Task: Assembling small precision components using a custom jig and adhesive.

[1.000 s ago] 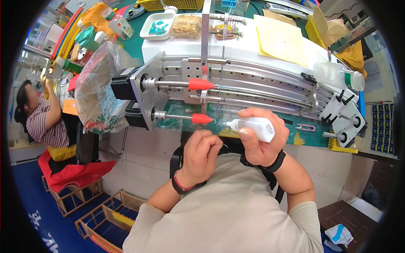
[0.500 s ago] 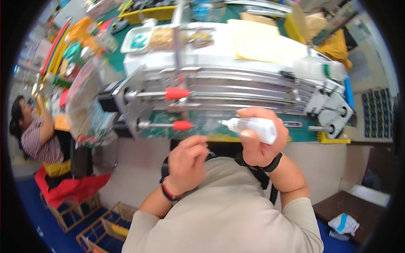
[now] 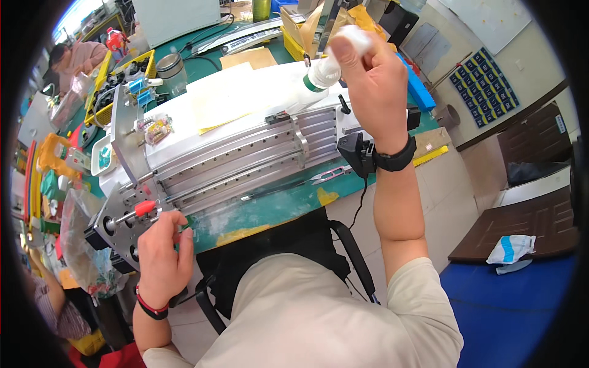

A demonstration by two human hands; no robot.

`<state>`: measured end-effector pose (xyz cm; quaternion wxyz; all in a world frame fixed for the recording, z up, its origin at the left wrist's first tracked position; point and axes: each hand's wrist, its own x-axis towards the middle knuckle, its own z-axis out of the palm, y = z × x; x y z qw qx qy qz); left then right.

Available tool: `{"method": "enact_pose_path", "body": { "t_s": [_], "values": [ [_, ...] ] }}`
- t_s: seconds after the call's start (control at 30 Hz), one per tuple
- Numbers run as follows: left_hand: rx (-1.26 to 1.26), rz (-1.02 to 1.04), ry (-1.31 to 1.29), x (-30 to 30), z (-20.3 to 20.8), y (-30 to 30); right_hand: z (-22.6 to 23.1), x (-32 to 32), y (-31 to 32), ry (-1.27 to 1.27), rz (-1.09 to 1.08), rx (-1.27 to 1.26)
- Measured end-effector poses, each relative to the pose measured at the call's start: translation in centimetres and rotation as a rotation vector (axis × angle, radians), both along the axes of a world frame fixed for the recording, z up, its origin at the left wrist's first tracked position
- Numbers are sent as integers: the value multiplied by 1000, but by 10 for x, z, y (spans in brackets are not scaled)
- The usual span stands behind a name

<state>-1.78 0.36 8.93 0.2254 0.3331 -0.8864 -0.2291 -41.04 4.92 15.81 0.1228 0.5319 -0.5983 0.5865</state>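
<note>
My right hand is raised at the far right side of the table, its fingers closed round a small white squeeze bottle, blurred by motion. Just below it is a larger translucent bottle with a green collar, lying on its side; whether the two touch I cannot tell. My left hand is by the table's near left edge, thumb and forefinger curled close together. A bit of green shows at those fingertips, too small to name. Beside them a red conical tip sits on a metal shaft of the aluminium rail machine.
Pink-handled snips lie on the green table near its front edge. Yellow paper covers the white surface behind the rails. A glass jar and yellow baskets stand farther back. Another person sits far left.
My right hand has carried the squeeze bottle up and away to the far right. The left hand has moved left beside the red tip. The whole view has turned rightward.
</note>
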Motion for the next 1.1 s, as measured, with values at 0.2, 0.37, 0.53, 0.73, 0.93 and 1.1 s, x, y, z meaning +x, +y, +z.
{"method": "enact_pose_path", "body": {
  "t_s": [0.2, 0.37, 0.53, 0.73, 0.93, 1.1],
  "values": [
    [-118, 74, -42, 12, -9, 24, -72, 45, 82, 256, -62, -65],
    [224, 373, 505, 14, -90, 79, -170, 79, 109, 177, 255, 462],
    [600, 433, 978, -14, -120, 81, -199, 79, 69, 371, 218, 558],
    [713, 429, 1064, -10, -124, 66, -203, 76, 54, 718, 376, 806],
    [825, 417, 1176, -10, -139, 62, -164, 82, 52, 544, 823, 904],
    [916, 385, 1196, -9, -143, 64, -139, 99, 72, -412, 1135, 931]
  ]
}}
